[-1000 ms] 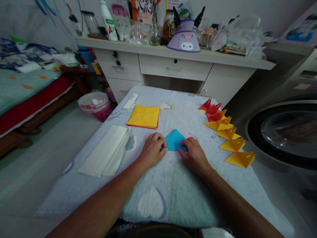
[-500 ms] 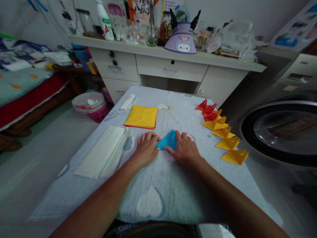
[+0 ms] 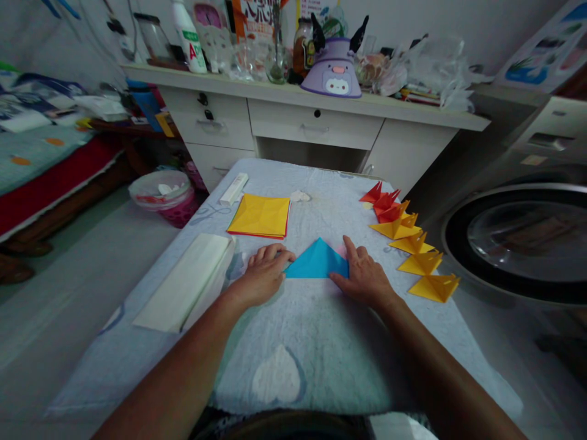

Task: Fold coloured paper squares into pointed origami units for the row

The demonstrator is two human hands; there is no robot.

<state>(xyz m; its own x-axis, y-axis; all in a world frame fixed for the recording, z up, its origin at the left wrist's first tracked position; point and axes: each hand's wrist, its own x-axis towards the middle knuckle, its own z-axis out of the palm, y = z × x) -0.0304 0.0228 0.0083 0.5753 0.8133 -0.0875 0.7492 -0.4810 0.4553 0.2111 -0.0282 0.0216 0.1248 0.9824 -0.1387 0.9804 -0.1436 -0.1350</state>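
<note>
A blue paper folded into a triangle (image 3: 318,261) lies on the cloth-covered table, its peak pointing away from me. At its left corner, my left hand (image 3: 266,272) pinches the tip between thumb and fingers. My right hand (image 3: 364,272) rests at the right corner, thumb and index finger spread apart and touching the paper's edge. Beyond my left hand sits a stack of square paper (image 3: 259,216), yellow on top with red beneath. Folded yellow paper figures (image 3: 420,263) and red ones (image 3: 387,206) form a row on the right side.
White folded sheets (image 3: 186,281) lie left of my left arm. A small white box (image 3: 234,189) is near the table's far left edge. Beyond stands a cluttered white desk (image 3: 316,131); a bin (image 3: 165,195) is at the left, a washing machine (image 3: 527,238) at the right.
My right hand has slid right and its index finger has lifted outward, so more of the blue triangle shows. My left hand has shifted slightly left, still at its corner.
</note>
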